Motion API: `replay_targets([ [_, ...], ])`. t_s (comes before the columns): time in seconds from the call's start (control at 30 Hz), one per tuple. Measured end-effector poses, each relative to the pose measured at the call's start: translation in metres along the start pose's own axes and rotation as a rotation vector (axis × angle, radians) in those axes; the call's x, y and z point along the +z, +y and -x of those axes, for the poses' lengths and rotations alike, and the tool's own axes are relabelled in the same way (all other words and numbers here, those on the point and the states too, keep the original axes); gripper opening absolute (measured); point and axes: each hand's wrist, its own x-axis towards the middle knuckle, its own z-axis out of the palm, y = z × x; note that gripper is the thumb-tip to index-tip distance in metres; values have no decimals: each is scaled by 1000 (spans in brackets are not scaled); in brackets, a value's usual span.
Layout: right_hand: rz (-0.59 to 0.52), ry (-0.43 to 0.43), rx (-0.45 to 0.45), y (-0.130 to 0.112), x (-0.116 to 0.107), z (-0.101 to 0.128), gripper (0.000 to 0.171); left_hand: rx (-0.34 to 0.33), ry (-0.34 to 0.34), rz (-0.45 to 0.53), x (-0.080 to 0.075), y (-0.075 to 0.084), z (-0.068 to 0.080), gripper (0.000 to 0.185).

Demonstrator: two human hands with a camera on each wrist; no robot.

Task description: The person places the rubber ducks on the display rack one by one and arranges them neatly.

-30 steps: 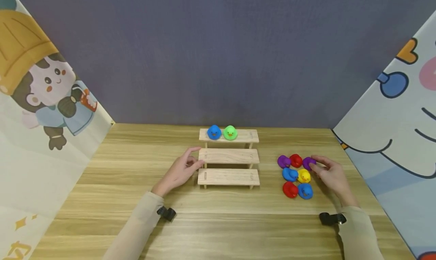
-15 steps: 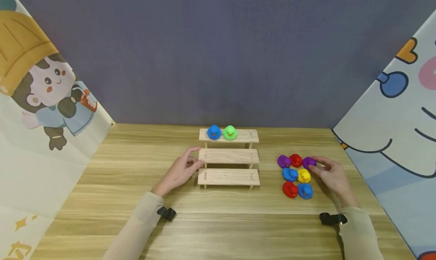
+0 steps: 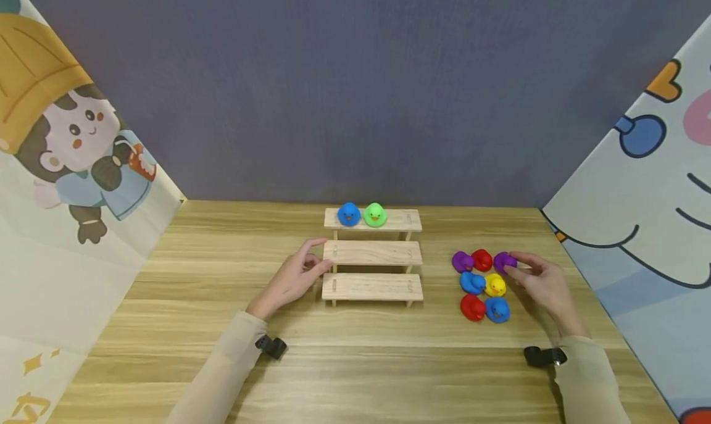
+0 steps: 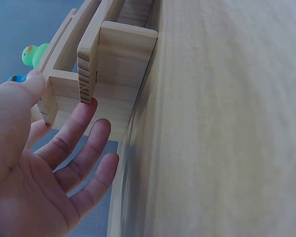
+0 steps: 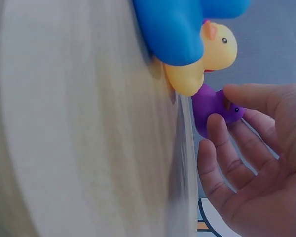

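Around purple duck point(image 3: 503, 261): right hand point(image 3: 547, 290) pinching.

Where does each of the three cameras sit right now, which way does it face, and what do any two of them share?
Head: above the table, facing forward and down at stepped rack and ducks; both forearms, left hand, right hand show.
Left wrist: low beside the rack's end; palm and fingers against it.
Right wrist: at table level; fingers pinch the purple duck.
Shared: green duck in head and left wrist; yellow duck in head and right wrist.
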Motion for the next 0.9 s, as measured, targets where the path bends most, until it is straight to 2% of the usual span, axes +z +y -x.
replay_targets([
  [0.23, -20, 44, -29, -9, -3, 2, 64, 0, -3, 0, -1, 0, 0, 65],
  [0.5, 13, 84, -44, -24, -4, 8, 65, 3, -2, -6, 0, -1, -1, 66],
  [0.9, 6, 199, -111, -44, 2, 11, 57, -5, 6, -11, 0, 1, 1, 64],
])
